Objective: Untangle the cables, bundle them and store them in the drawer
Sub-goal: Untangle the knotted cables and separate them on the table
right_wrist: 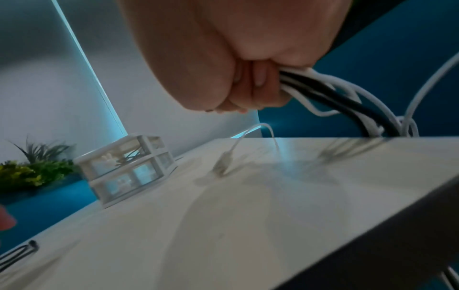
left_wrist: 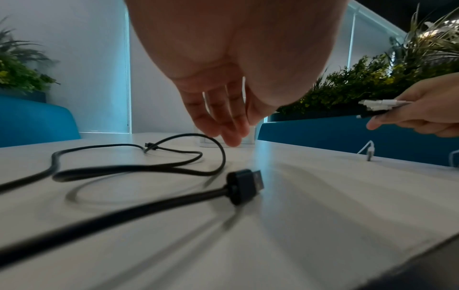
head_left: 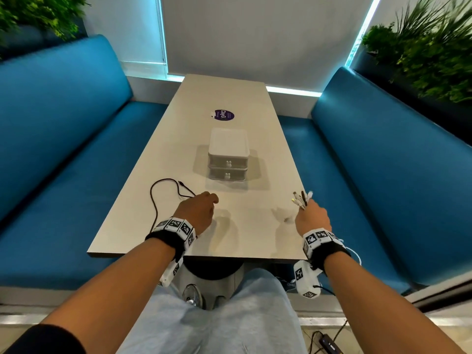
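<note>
A black cable (head_left: 155,198) lies in loose loops on the white table (head_left: 229,98), left of centre; its USB plug (left_wrist: 244,186) shows close up in the left wrist view. My left hand (head_left: 201,209) hovers just right of those loops with fingers (left_wrist: 223,125) relaxed and pointing down, holding nothing. My right hand (head_left: 313,217) grips a bunch of white and black cables (right_wrist: 323,88) near the table's right edge, their plug ends (head_left: 302,199) sticking up past the fist. One white plug (right_wrist: 222,163) from the bunch touches the table. The small two-drawer box (head_left: 228,155) stands mid-table, both drawers closed.
A round purple sticker (head_left: 223,115) lies beyond the drawer box. Blue benches (head_left: 63,149) flank the table on both sides, with plants (head_left: 434,60) behind them. The held cables trail off the table's right edge. A black device with cable (head_left: 329,343) lies on the floor.
</note>
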The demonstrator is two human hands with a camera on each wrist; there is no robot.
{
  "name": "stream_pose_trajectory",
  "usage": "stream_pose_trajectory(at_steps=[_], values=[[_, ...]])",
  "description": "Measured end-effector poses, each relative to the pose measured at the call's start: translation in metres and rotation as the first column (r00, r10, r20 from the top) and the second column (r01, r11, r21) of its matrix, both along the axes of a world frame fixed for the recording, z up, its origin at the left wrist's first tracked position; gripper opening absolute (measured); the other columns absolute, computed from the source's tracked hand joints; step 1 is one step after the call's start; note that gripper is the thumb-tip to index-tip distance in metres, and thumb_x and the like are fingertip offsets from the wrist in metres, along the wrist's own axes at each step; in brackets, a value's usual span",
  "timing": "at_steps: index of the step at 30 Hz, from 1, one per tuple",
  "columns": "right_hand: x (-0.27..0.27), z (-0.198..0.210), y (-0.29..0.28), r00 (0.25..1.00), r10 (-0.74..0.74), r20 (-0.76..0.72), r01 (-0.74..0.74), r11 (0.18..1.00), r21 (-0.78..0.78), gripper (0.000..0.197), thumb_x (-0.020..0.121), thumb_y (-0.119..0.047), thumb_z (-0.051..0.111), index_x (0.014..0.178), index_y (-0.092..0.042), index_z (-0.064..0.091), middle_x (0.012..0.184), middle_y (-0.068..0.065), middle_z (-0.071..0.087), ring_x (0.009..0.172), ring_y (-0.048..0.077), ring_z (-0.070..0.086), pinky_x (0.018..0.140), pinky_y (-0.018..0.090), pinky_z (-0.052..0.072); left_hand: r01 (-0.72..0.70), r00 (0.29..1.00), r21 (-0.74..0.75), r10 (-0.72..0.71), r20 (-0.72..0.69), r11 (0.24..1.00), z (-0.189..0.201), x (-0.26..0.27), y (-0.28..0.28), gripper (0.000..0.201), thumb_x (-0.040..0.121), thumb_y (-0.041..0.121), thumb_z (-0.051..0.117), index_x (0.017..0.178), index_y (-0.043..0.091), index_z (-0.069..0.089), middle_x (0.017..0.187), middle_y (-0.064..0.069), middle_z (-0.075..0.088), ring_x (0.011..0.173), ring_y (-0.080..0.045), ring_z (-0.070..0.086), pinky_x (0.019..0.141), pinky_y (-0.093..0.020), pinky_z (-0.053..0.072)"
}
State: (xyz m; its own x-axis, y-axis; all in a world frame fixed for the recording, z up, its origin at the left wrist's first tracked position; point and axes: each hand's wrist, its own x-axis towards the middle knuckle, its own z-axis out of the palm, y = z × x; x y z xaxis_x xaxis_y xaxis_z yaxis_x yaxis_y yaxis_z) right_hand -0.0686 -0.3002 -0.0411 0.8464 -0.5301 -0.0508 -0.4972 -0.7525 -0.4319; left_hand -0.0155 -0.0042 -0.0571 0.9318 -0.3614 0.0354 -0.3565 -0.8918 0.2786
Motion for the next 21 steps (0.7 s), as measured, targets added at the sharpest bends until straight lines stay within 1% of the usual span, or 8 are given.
stream_pose_trajectory(at_steps=[2,4,8,10,12,15,19,21], values=[[0.003,-0.001,0.012,0.996,0.082,0.043,-0.084,0.996,0.034,0.025,0.098,-0.022,0.041,0.114,-0.013,0.057,0.104,0.018,0.064,0.09,0.039,0.06,0.075,0.041,0.051,-0.048,0.999,0.035,0.048,0.022,0.998,0.002,0.0,0.004,0.03,0.099,0.019,0.04,0.126,0.023,0.052,0.12,0.002,0.055,0.098,-0.024,0.061,0.077,-0.036,0.049],[0.004,-0.004,0.026,0.984,0.174,0.03,-0.175,0.983,0.052,0.029,0.099,-0.026,0.042,0.118,-0.012,0.059,0.107,0.019,0.066,0.097,0.04,0.06,0.08,0.042,0.052,-0.102,0.995,0.084,0.1,0.021,0.991,0.001,0.0,0.008,0.03,0.097,0.02,0.042,0.126,0.019,0.049,0.121,-0.003,0.052,0.099,-0.027,0.06,0.075,-0.037,0.049],[0.008,-0.013,0.044,0.956,0.289,-0.052,-0.284,0.954,0.093,0.034,0.098,-0.033,0.045,0.12,-0.014,0.062,0.112,0.017,0.066,0.101,0.039,0.061,0.085,0.04,0.051,-0.137,0.985,0.162,0.152,-0.08,0.977,-0.009,0.0,0.015,0.038,0.099,0.031,0.041,0.135,0.019,0.044,0.128,-0.008,0.047,0.112,-0.03,0.055,0.084,-0.042,0.051],[0.01,-0.015,0.049,0.944,0.321,-0.072,-0.311,0.943,0.117,0.032,0.098,-0.032,0.046,0.117,-0.014,0.064,0.115,0.016,0.067,0.103,0.037,0.061,0.086,0.039,0.051,-0.131,0.986,0.21,0.149,-0.074,0.969,-0.016,-0.001,0.016,0.037,0.1,0.036,0.039,0.129,0.016,0.048,0.126,-0.01,0.048,0.111,-0.031,0.053,0.088,-0.042,0.049],[0.012,-0.016,0.052,0.936,0.345,-0.072,-0.333,0.932,0.141,0.029,0.099,-0.026,0.046,0.115,-0.012,0.066,0.117,0.016,0.066,0.106,0.037,0.06,0.087,0.037,0.049,-0.151,0.987,0.284,0.162,-0.015,0.947,-0.018,0.0,0.015,0.039,0.1,0.04,0.039,0.123,0.012,0.053,0.126,-0.011,0.048,0.112,-0.03,0.051,0.089,-0.04,0.044],[0.013,-0.02,0.055,0.933,0.351,-0.079,-0.335,0.928,0.162,0.029,0.099,-0.026,0.046,0.114,-0.011,0.066,0.119,0.015,0.066,0.108,0.036,0.06,0.088,0.037,0.049,-0.187,0.982,0.358,0.18,0.054,0.915,-0.02,0.005,0.015,0.042,0.101,0.042,0.039,0.122,0.012,0.058,0.126,-0.012,0.048,0.113,-0.03,0.049,0.091,-0.039,0.041],[0.014,-0.023,0.059,0.931,0.355,-0.091,-0.335,0.925,0.181,0.031,0.099,-0.029,0.046,0.116,-0.011,0.065,0.12,0.014,0.065,0.109,0.035,0.059,0.091,0.038,0.048,-0.264,0.964,0.366,0.23,0.136,0.892,-0.017,0.012,0.021,0.039,0.099,0.044,0.044,0.119,0.015,0.059,0.124,-0.01,0.052,0.112,-0.028,0.05,0.091,-0.038,0.04],[0.014,-0.023,0.062,0.925,0.37,-0.087,-0.35,0.918,0.186,0.031,0.099,-0.027,0.045,0.115,-0.01,0.065,0.12,0.015,0.065,0.11,0.035,0.058,0.092,0.039,0.047,-0.305,0.952,0.342,0.277,0.128,0.889,-0.016,0.015,0.024,0.039,0.097,0.044,0.046,0.118,0.014,0.059,0.122,-0.009,0.054,0.111,-0.027,0.052,0.09,-0.037,0.041]])
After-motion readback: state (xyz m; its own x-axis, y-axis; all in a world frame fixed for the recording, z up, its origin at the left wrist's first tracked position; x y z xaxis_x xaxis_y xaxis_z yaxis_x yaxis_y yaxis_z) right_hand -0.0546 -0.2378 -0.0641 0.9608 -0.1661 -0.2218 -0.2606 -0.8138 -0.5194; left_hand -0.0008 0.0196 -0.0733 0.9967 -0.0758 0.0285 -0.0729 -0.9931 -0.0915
